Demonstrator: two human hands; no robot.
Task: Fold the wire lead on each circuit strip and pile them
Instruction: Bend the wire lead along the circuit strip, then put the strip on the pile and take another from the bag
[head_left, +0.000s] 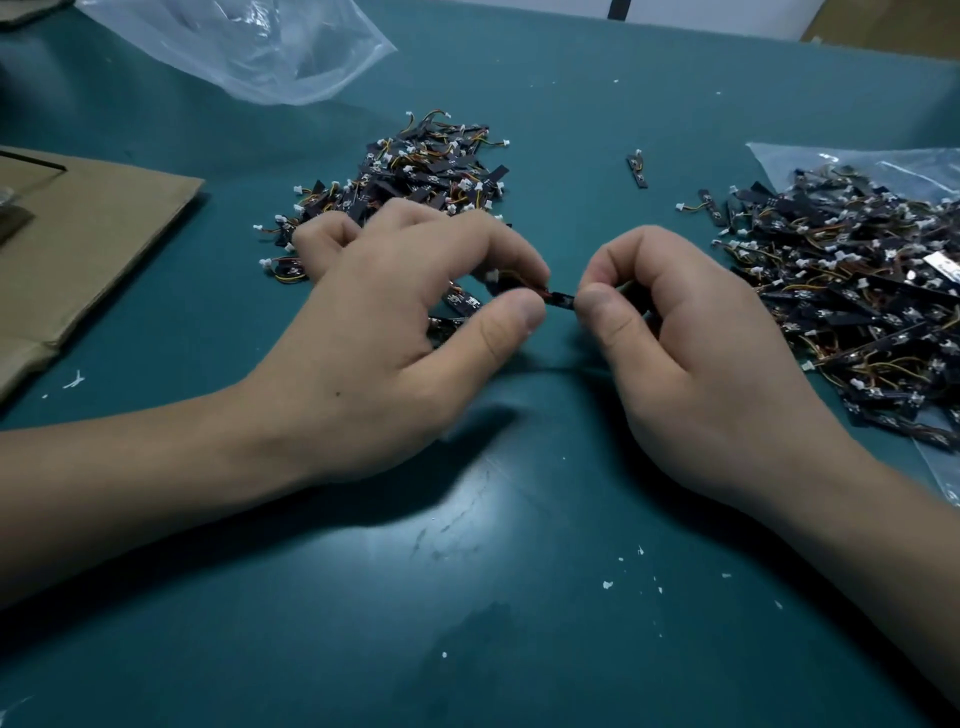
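A small black circuit strip (562, 300) with a red and yellow wire lead is held between both hands above the green mat. My left hand (410, 332) pinches its wire end between thumb and forefinger. My right hand (685, 353) pinches the other end of the strip. Behind my left hand lies a pile of strips (415, 176) with white connectors. A second, larger heap of strips (852, 291) lies at the right on a clear plastic bag. A few more strips (460, 301) lie under my left hand.
A single strip (638, 169) lies alone at the back, and another (709, 205) by the right heap. Flattened cardboard (78, 249) covers the left side. A crumpled clear plastic bag (249, 47) sits at the back left. White specks dot the mat (467, 571).
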